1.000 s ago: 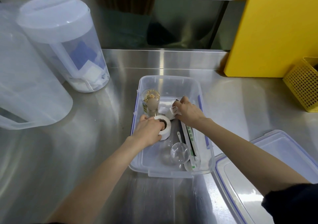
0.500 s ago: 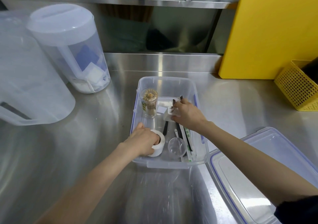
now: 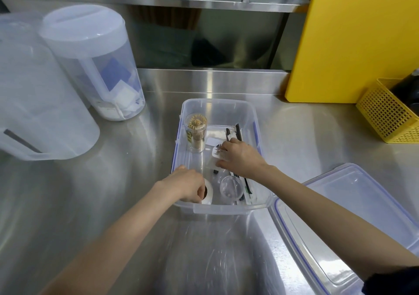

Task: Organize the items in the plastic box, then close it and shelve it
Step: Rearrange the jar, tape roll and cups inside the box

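A clear plastic box with blue clips stands open on the steel counter. My left hand grips a white tape roll in the box's near left corner. My right hand holds a small clear packet over the box's middle. A toothpick jar stands upright at the far left inside. A small clear cup lies near the front, with black and white sticks along the right side. The box's lid lies on the counter to the right.
Two large translucent pitchers stand at the left. A yellow cutting board leans at the back right, with a yellow mesh basket beside it. A steel shelf runs above the counter's back.
My left hand has carried the tape roll from the box's middle to its near left corner. My right hand has stayed over the packet in the middle.
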`<state>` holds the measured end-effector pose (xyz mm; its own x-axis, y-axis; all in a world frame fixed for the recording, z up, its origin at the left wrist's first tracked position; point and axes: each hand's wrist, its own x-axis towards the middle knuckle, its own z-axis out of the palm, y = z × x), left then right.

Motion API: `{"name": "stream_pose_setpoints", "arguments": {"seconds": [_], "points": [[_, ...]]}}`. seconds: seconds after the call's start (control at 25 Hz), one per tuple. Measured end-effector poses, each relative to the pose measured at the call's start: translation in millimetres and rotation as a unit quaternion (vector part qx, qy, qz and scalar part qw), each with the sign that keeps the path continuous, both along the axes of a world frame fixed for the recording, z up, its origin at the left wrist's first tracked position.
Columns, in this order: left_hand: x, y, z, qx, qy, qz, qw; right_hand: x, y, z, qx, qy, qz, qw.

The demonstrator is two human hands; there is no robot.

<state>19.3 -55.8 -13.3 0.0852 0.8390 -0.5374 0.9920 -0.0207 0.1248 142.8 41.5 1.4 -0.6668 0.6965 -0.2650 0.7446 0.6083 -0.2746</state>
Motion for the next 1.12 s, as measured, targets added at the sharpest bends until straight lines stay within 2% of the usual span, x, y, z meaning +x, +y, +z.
{"name": "stream_pose_setpoints", "arguments": {"seconds": [0.2, 0.32, 0.4, 0.52, 0.64, 0.76, 1.12], "points": [[-0.3, 0.3, 0.3, -0.007, -0.009, 0.013, 1.000, -1.2, -3.9, -0.5, -0.002, 0.006, -0.004, 1.000], [-3.1, 1.1, 3.7, 0.005, -0.044, 0.052, 0.998, -2.2, -4.7, -0.8, 0.000, 0.008, -0.009, 1.000], [-8.0, 3.5, 10.4, 0.043, -0.074, 0.078, 0.993, -3.2, -4.3, -1.9, 0.000, 0.010, -0.013, 1.000], [-20.3, 6.3, 20.7, 0.153, -0.103, 0.107, 0.977, -7.9, -3.1, -6.0, -0.010, 0.017, -0.016, 1.000], [-32.5, 11.8, 20.6, 0.226, -0.048, 0.090, 0.969, -17.1, -3.2, -12.3, -0.031, 0.028, -0.009, 0.999], [-36.9, 19.0, 11.0, 0.190, 0.022, 0.048, 0.980, -30.6, -3.4, -21.9, -0.059, 0.029, 0.003, 0.998], [-35.6, 27.0, -4.1, 0.160, 0.079, 0.034, 0.983, -52.0, -4.7, -40.4, -0.100, 0.005, 0.048, 0.994]]}}
